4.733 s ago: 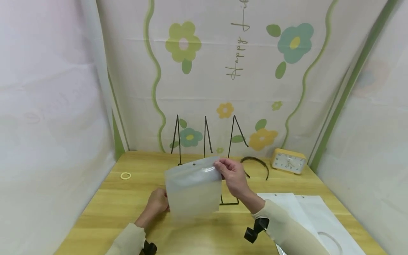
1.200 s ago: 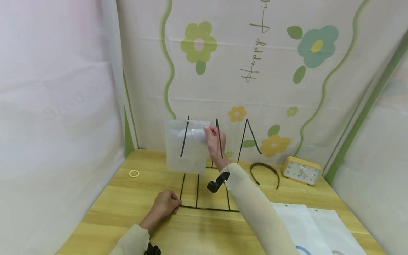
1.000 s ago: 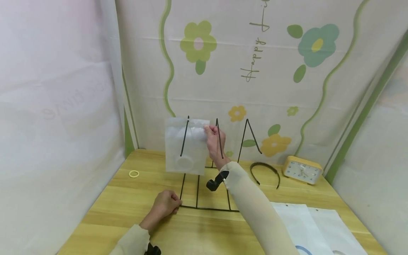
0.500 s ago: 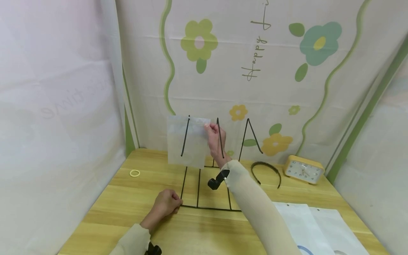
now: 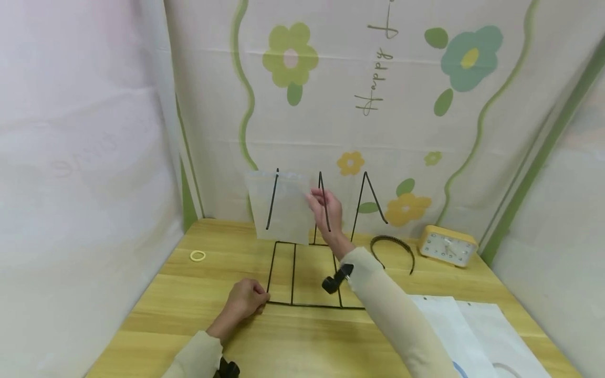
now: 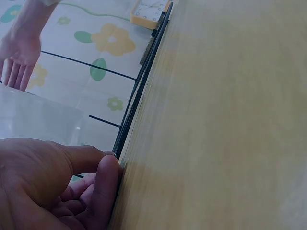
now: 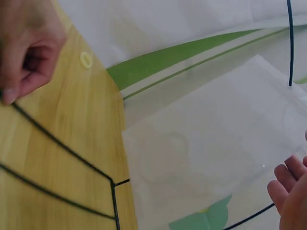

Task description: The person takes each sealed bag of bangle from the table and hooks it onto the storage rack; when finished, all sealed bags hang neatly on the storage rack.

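A translucent plastic bag (image 5: 283, 210) hangs from the left hook of a black wire rack (image 5: 307, 304), at the rack's back. A faint round outline shows through the bag in the right wrist view. My right hand (image 5: 328, 210) is just right of the bag behind the middle hook, its fingers loosely extended with nothing between them. At the rack's front left corner, my left hand (image 5: 248, 298) pinches the base wire between thumb and finger. The left wrist view shows that thumb (image 6: 86, 158) close against the wire at the tabletop.
The rack's middle and right hooks bear nothing. A yellow ring (image 5: 197, 256) lies at the left of the table. A dark headband (image 5: 394, 240) and a yellow alarm clock (image 5: 448, 245) stand back right. White bags (image 5: 491, 320) holding rings lie front right.
My right hand has carried the bag from the front up to the left hook, then let go and drawn slightly right. The bag now hangs by itself. My left hand stays at the rack's corner.
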Action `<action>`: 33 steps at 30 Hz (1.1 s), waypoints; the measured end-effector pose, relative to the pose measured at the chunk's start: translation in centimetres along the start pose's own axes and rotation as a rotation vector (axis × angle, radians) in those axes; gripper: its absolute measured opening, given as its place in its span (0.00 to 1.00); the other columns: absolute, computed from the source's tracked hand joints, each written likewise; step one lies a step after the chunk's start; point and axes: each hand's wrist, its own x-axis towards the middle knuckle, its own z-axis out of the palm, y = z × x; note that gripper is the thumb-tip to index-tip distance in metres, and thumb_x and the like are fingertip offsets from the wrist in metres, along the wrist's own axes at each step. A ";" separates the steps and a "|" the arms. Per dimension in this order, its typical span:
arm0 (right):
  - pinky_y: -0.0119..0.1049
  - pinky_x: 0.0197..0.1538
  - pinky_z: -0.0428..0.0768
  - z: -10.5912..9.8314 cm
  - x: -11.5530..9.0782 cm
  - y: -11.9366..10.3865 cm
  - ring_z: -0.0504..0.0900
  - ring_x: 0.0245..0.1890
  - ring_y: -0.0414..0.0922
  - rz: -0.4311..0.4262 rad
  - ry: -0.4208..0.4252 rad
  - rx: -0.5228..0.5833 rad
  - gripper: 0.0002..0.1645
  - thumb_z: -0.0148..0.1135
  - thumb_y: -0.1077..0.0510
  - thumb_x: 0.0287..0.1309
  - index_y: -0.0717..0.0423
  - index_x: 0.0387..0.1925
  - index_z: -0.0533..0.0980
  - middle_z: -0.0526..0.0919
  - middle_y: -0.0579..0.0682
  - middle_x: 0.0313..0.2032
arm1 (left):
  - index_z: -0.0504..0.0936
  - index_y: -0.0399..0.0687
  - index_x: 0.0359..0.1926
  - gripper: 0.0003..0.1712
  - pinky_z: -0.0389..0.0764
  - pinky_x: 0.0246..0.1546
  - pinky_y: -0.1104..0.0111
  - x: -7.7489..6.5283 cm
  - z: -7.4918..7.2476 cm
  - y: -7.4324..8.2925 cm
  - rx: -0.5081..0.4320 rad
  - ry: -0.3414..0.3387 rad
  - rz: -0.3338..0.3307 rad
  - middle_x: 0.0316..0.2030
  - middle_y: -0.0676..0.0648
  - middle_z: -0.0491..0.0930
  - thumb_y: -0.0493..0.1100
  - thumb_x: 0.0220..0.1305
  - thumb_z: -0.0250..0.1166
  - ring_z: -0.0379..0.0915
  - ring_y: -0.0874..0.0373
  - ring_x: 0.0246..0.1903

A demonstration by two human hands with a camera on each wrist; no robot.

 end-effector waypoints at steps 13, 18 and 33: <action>0.42 0.47 0.82 -12.9 -7.4 4.6 0.84 0.44 0.48 -0.122 -0.198 -0.453 0.18 0.64 0.51 0.64 0.59 0.49 0.78 0.85 0.52 0.44 | 0.80 0.44 0.25 0.09 0.66 0.15 0.71 0.1 0.5 -0.1 0.025 -0.025 -0.020 0.14 0.51 0.77 0.39 0.61 0.68 0.72 0.60 0.14; 0.45 0.46 0.82 -18.8 -8.9 6.3 0.83 0.44 0.51 -0.022 -0.245 -0.635 0.18 0.65 0.52 0.63 0.60 0.49 0.78 0.85 0.55 0.43 | 0.81 0.45 0.24 0.10 0.66 0.15 0.71 0.4 0.1 -0.1 0.044 -0.003 -0.002 0.13 0.52 0.76 0.40 0.61 0.68 0.71 0.60 0.13; 0.57 0.47 0.75 -34.6 -14.2 10.1 0.78 0.48 0.67 0.410 -0.195 -0.978 0.46 0.61 0.36 0.61 0.77 0.55 0.68 0.78 0.73 0.48 | 0.80 0.44 0.26 0.08 0.65 0.15 0.71 0.7 -0.2 0.3 0.024 -0.014 -0.032 0.14 0.50 0.77 0.39 0.61 0.68 0.72 0.59 0.14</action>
